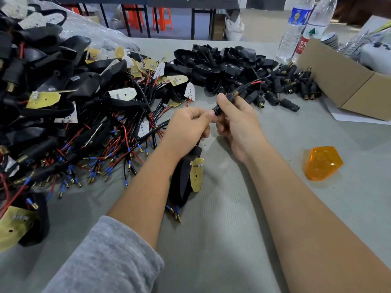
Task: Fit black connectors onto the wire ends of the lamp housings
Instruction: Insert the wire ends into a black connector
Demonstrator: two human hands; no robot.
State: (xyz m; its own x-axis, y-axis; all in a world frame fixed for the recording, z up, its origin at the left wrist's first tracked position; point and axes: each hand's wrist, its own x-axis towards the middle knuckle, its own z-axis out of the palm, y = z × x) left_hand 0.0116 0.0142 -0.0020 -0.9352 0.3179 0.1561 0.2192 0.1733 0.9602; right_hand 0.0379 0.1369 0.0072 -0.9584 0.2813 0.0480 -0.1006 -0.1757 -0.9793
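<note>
Black moulded connector (220,106), cylindrical, brass threaded sleeve at its far end, thin red and black wires trailing out toward 1 o'clock. Gripped at frame centre: right hand (234,117) curled round the barrel, left hand (190,125) pinching its near end with thumb and bent fingers. Matte black lamp housing (183,180) with yellow board hanging below left wrist, 6 o'clock of the connector. Loose connector pile (294,85) at 2 o'clock. Ribbed grey table mat (222,240) underneath.
</note>
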